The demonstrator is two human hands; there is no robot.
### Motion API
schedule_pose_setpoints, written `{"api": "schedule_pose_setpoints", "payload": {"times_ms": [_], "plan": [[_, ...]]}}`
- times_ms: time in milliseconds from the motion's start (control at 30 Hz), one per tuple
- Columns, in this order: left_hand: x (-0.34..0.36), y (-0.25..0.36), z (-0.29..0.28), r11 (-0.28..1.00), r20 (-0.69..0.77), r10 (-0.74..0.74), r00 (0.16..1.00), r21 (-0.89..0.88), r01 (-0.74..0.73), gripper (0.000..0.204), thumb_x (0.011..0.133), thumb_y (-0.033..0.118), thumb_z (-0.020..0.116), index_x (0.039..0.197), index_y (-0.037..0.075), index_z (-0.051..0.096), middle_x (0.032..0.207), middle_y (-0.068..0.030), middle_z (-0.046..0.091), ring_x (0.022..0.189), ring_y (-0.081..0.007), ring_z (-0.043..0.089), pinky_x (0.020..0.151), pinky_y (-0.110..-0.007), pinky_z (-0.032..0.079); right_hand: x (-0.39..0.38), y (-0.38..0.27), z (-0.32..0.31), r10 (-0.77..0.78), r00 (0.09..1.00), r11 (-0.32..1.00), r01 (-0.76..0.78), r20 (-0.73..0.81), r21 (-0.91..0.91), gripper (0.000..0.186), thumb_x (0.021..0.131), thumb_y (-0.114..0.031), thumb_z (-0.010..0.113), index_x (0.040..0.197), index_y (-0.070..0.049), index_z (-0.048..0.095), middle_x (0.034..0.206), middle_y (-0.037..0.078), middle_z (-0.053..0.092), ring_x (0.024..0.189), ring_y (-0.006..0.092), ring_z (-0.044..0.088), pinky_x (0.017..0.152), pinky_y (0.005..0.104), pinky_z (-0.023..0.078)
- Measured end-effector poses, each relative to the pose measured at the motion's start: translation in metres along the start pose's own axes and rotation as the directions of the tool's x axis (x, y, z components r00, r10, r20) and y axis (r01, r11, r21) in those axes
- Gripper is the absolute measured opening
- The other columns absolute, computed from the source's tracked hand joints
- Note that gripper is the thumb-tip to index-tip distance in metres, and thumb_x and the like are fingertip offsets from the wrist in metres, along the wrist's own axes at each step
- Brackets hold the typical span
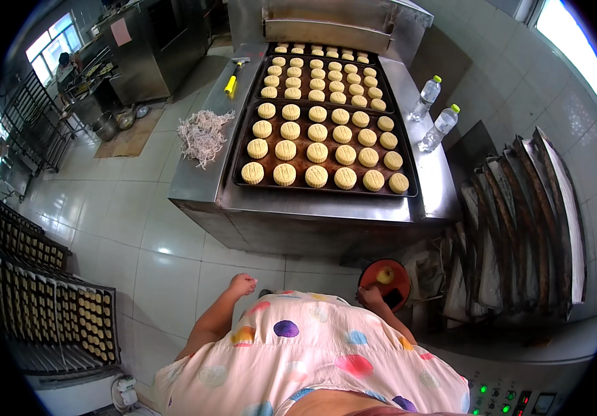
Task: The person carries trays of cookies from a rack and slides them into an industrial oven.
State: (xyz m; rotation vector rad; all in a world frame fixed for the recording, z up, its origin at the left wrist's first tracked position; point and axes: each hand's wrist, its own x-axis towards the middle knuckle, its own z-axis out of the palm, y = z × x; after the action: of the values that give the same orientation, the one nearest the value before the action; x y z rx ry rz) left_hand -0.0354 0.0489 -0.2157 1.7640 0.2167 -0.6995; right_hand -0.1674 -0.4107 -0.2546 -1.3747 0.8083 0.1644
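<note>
My left hand [243,284] hangs in front of my body above the tiled floor, its fingers curled in and no object visible in them. My right hand [370,298] is by the left edge of a round red basin or stool top [402,274], its fingers bent together. On that red surface lie a pale yellow round fruit [385,275] and a dark phone-like object [393,299]. Ahead of both hands, a dark baking tray [298,182] carries rows of round, stamped pale pastries [317,152] on a steel conveyor table. More such trays lie behind it toward the oven opening.
A crumpled whitish net cloth [205,136] and a yellow-handled scraper [231,84] lie on the table's left ledge. Two clear bottles [440,129] stand on the right ledge. Stacked trays [520,215] lean at right; pastry-filled racks [48,312] stand at left. A lit control panel [506,395] is lower right.
</note>
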Motion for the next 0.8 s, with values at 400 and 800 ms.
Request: {"api": "schedule_pose_setpoints", "payload": {"times_ms": [400, 800], "plan": [[-0.019, -0.019, -0.030, 0.991, -0.048, -0.086, 0.995, 0.097, 0.091, 0.019, 0.084, 0.015, 0.061, 0.071, 0.002, 0.056, 0.061, -0.0048, 0.055, 0.047, -0.0120, 0.050, 0.038, -0.026, 0.037, -0.032, 0.003, -0.020, -0.148, 0.982, 0.877, 0.185, 0.116, -0.444, 0.016, 0.084, -0.013, 0.055, 0.089, 0.002, 0.053, 0.073, 0.012, 0.061, 0.057, 0.0255, 0.063, 0.042, 0.0315, 0.045], [-0.016, -0.024, -0.029, 0.999, 0.006, -0.046, 0.999, 0.015, 0.045, 0.016, 0.084, 0.013, 0.059, 0.077, 0.000, 0.055, 0.063, -0.0064, 0.054, 0.047, -0.0130, 0.048, 0.038, -0.025, 0.036, -0.001, 0.036, -0.032, -0.293, 0.925, 0.674, 0.380, 0.243, -0.633, 0.020, 0.086, -0.016, 0.052, 0.097, 0.000, 0.056, 0.078, 0.010, 0.062, 0.061, 0.0224, 0.064, 0.046, 0.0293, 0.048]]}}
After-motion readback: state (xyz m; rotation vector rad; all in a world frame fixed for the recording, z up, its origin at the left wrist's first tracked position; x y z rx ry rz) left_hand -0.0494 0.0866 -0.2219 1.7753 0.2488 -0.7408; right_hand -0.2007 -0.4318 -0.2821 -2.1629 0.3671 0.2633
